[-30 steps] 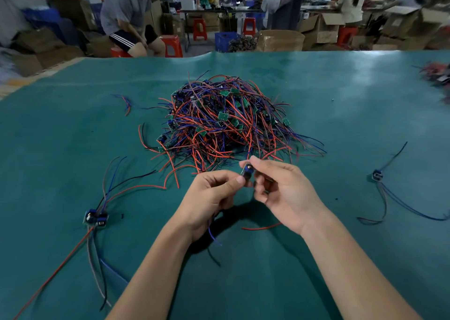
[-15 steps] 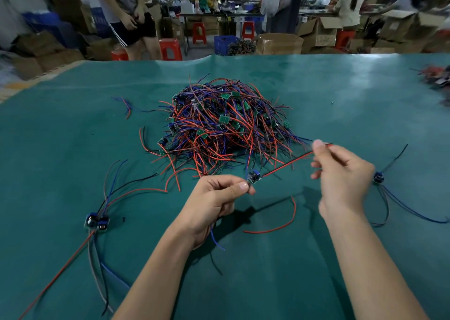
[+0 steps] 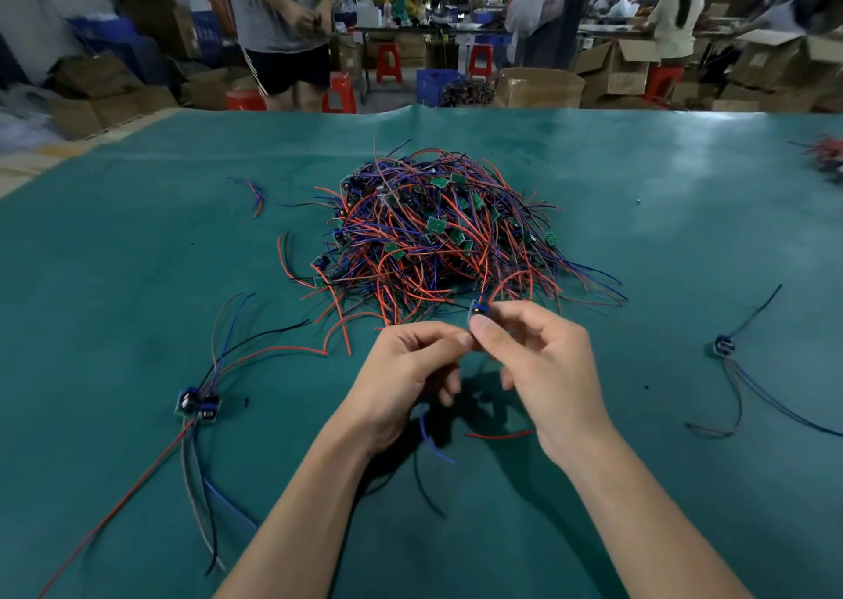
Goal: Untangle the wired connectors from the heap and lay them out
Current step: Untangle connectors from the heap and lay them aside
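A small blue connector (image 3: 479,310) on a pale square board sits pinched at the fingertips of the right hand (image 3: 545,370), thumb and forefinger curled onto it, just in front of the near edge of the heap (image 3: 449,238). The left hand (image 3: 406,381) meets it from the other side, its thumb and forefinger tips pressed together right against the right thumb; what they nip is too small to tell, probably a wire. From the connector a red lead arcs up into the pile, and below the two hands a short blue wire (image 3: 431,439), a black one and a red one (image 3: 499,435) show over the green mat (image 3: 137,256) (whether they hang or lie flat cannot be told).

No writing or label can be read on any part.

Beyond the grip the heap is a dense mound of red, blue and black wires dotted with little green boards. Well off to the left of the hands lie two connectors laid out (image 3: 198,404) side by side, touching, their leads fanned away and toward the viewer. Well off to the right lies a single connector (image 3: 723,345) with its leads trailing. At the far right edge sits another blurred tangle (image 3: 828,153). Past the table stand cardboard boxes, red stools (image 3: 340,92) and several people.
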Available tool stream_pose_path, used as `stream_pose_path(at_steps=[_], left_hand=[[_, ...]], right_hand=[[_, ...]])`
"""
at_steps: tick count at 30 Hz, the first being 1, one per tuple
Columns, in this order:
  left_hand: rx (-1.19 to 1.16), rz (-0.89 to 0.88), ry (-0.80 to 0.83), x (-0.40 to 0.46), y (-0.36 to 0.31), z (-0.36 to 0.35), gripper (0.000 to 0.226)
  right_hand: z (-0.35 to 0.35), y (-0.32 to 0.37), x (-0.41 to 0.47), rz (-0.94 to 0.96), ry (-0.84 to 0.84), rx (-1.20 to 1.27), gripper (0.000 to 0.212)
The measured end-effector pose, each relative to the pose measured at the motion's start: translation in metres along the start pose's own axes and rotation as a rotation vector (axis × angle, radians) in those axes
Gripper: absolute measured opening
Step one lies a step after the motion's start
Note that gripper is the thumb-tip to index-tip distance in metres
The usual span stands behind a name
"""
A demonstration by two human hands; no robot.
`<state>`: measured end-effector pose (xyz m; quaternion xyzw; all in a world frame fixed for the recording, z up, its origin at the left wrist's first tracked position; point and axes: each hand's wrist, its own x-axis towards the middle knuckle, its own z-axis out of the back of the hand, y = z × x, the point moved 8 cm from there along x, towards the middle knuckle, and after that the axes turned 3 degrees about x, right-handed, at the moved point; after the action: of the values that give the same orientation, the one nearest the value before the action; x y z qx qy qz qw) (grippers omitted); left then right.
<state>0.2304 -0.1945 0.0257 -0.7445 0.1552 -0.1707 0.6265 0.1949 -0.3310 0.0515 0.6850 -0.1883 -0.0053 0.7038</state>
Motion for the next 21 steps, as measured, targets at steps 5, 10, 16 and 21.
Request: stream_pose_path(at_steps=[5,10,16,21], left_hand=[[0.026,0.021,0.082,0.000,0.004,-0.008,0.015],[0.008,0.025,0.126,-0.002,0.003,-0.011,0.014],[-0.011,0.048,0.119,-0.001,0.008,-0.010,0.012],[-0.042,0.046,0.052,0.001,0.008,-0.009,0.013]], right_hand=[[0.022,0.004,0.006,-0.013,-0.101,0.148,0.005],[0.039,0.019,0.012,-0.005,-0.212,0.340,0.006],[0.056,0.082,0.020,0.127,-0.307,0.437,0.010],[-0.008,0.131,0.031,0.083,-0.093,0.320,0.012]])
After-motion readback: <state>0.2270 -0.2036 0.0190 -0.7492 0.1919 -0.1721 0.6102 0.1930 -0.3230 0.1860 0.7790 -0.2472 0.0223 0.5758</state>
